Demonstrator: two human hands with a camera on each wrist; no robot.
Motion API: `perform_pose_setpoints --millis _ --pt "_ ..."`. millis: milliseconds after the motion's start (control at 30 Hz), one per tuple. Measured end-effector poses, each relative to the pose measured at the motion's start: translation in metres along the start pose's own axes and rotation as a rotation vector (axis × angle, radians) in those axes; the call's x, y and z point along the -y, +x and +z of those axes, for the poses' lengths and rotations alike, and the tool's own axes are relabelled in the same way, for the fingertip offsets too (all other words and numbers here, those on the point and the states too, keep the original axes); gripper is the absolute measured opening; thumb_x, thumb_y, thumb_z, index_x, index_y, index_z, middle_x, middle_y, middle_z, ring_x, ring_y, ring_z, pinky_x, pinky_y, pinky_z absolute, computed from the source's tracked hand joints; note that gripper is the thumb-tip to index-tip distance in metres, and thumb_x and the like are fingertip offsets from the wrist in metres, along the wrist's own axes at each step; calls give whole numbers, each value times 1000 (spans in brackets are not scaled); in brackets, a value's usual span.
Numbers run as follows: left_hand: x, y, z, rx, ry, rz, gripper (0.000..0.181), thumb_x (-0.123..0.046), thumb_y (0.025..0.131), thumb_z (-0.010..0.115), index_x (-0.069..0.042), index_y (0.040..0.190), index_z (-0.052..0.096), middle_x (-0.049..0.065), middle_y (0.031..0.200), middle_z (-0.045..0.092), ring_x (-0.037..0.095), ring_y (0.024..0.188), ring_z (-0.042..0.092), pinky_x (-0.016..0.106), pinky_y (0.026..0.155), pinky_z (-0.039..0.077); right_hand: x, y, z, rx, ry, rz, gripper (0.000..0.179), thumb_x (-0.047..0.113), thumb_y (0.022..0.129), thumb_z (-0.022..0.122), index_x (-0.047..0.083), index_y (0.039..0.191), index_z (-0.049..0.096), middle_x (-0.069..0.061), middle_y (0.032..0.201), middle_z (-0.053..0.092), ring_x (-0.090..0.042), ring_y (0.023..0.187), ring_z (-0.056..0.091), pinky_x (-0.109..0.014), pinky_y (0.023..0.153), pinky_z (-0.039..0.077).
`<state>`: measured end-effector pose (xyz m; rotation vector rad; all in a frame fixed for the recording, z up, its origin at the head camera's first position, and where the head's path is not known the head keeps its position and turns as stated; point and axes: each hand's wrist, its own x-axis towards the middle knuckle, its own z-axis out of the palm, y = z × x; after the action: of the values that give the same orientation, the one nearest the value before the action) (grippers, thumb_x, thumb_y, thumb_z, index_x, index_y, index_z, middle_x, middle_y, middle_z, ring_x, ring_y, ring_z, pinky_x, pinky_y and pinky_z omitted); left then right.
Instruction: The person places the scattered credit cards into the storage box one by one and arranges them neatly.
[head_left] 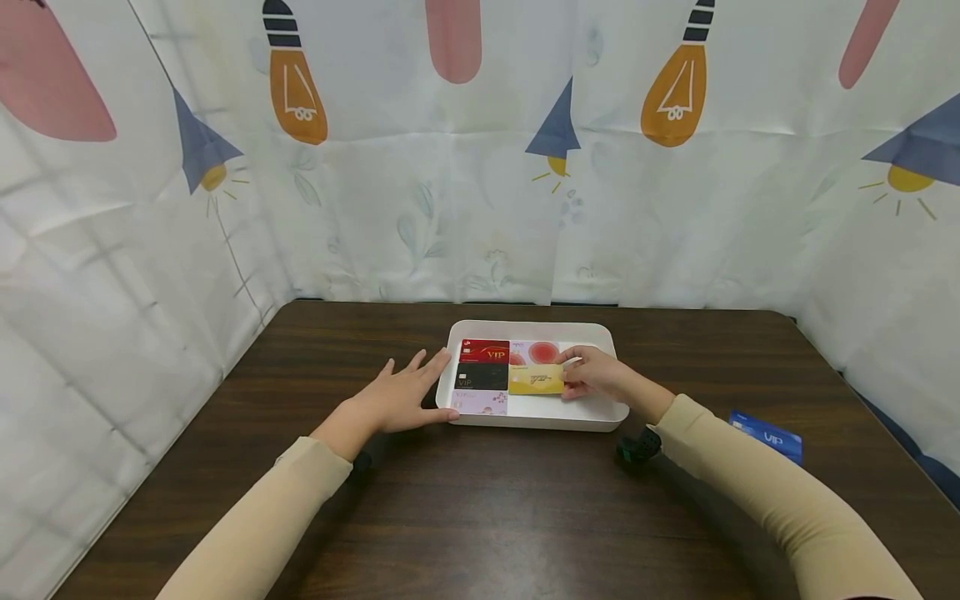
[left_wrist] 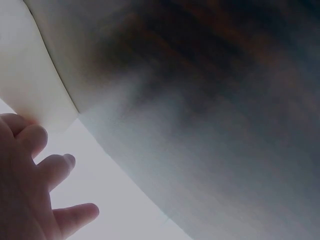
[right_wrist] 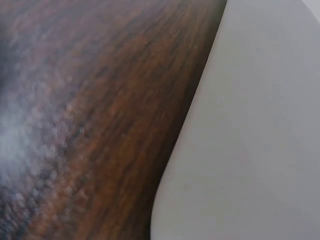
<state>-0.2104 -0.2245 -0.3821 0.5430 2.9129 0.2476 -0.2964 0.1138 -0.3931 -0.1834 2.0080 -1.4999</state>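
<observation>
A white tray (head_left: 540, 422) holds several cards laid side by side. A red VIP card (head_left: 480, 351), a black card (head_left: 482, 377) and a pale purple card (head_left: 480, 403) form its left column. To their right is a pink card with a red round print (head_left: 536, 352), above a yellow card (head_left: 534, 381). My right hand (head_left: 600, 373) reaches over the tray's right side and pinches the yellow card by its right edge. With fingers spread, my left hand (head_left: 405, 396) rests against the tray's left rim; its fingertips (left_wrist: 65, 162) show beside the tray wall in the left wrist view.
On the dark wood table (head_left: 510, 517), a blue VIP card (head_left: 767, 436) lies to the right, partly under the right forearm in the head view. Printed fabric curtains (head_left: 480, 217) enclose the table's back and sides.
</observation>
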Motion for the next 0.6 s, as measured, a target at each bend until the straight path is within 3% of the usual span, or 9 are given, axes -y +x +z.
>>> perform_pose_setpoints --millis 367,600 --pt "-1 0 0 2 2 2 107 -69 90 61 -9 165 15 11 166 28 37 154 18 72 116 12 2 1 1 -13 -43 11 39 0 104 56 -8 139 40 -16 101 58 -14 70 61 -25 71 60" --pt "-1 -1 0 5 4 -3 107 -70 90 60 -10 166 14 12 167 27 37 154 18 71 116 11 4 3 -1 -38 -263 12 54 1 91 76 -4 136 47 -13 102 55 -19 82 60 -25 74 59"
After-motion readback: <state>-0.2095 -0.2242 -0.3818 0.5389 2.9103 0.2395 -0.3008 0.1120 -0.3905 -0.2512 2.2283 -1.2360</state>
